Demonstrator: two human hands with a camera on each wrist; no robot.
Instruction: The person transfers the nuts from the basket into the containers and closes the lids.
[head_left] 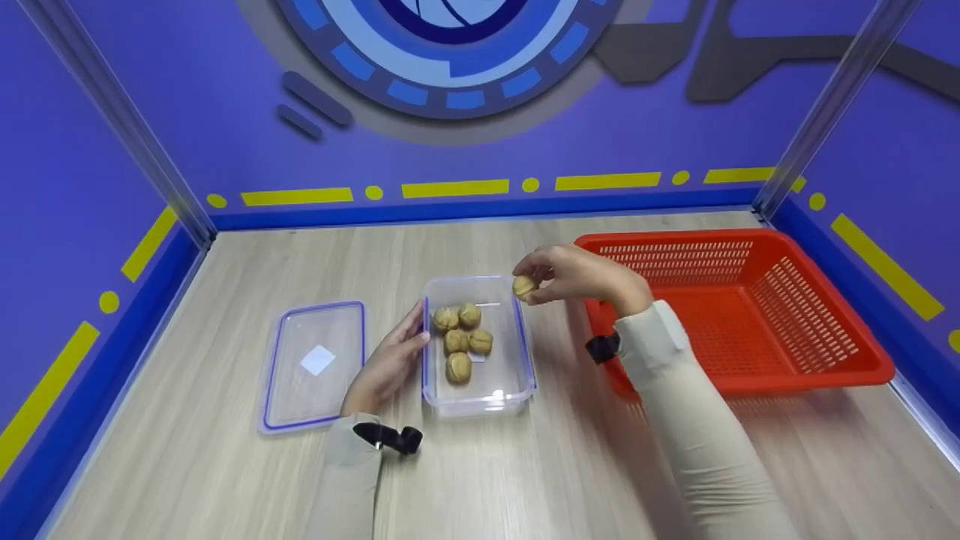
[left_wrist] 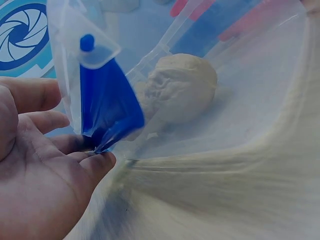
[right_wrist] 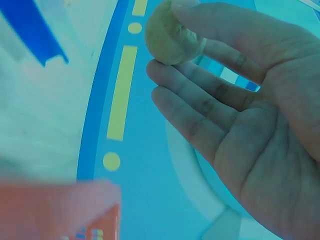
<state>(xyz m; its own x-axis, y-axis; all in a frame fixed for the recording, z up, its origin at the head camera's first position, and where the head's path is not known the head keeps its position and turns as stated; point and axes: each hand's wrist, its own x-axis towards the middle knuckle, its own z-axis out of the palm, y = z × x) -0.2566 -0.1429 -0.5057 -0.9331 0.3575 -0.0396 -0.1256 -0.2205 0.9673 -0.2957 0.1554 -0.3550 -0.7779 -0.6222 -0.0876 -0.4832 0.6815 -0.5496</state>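
Observation:
My right hand (head_left: 574, 276) pinches a walnut (head_left: 523, 287) between thumb and fingertips, just beyond the right rim of a clear plastic container (head_left: 506, 375). In the right wrist view the walnut (right_wrist: 172, 35) sits at the fingertips, with the lower fingers extended beneath it. Several walnuts (head_left: 457, 341) are grouped in the left part of the container. Against its left wall rests my left hand (head_left: 390, 367), thumb at the rim and fingers extended along the outside. Close up in the left wrist view, those fingers (left_wrist: 92, 162) touch the wall by a blue strip, and walnuts (left_wrist: 182, 87) show through the plastic.
To the left lies a clear lid (head_left: 300, 390) with a blue seal, flat on the wooden table (head_left: 225, 480). A red perforated basket (head_left: 810, 379) stands on the right, beneath and beyond the right forearm. Blue-purple panels (head_left: 465, 157) enclose the table's back and sides.

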